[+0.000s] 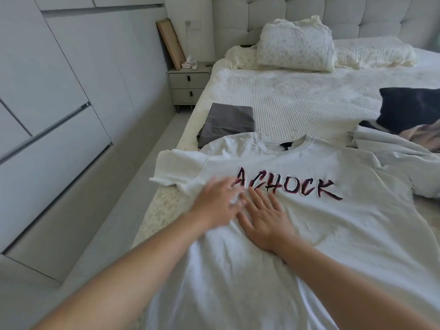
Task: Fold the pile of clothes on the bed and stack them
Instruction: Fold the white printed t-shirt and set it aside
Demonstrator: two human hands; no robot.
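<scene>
- Wide bed with white ribbed cover (pixel 309 101): carries everything in hand; tufted grey headboard (pixel 345 17) and rumpled floral pillows (pixel 295 46) at far end.
- White short-sleeved cotton T-shirt with dark red "A CHOCK" lettering (pixel 333 222): spread face up across near part of bed, collar pointing away, left sleeve reaching bed edge. Not yet folded.
- Unfolded heap of pale grey, pinkish and dark navy garments (pixel 404 144): just beside the T-shirt's right shoulder, apparently awaiting turn.
- Folded dark grey garment (pixel 226 122): lying flat near left bed edge, just beyond the T-shirt's left shoulder; likely start of the stack.
- Step judged: smoothing and flattening the T-shirt ahead of first fold. Task early, one item folded, several left.
- Next move likely calls for taking a sleeve and side edge and bringing them over the lettering, keeping cloth flat.
- Right hand (pixel 266 217): flat, fingers straight and spread, palm pressing the chest cloth below the lettering.
- Left hand (pixel 219 201): blurred, touching right hand's fingertips, resting on cloth at first letter; fingers seem extended, though a small bunch of cloth shows at them, so pinch or not cannot be told.
</scene>
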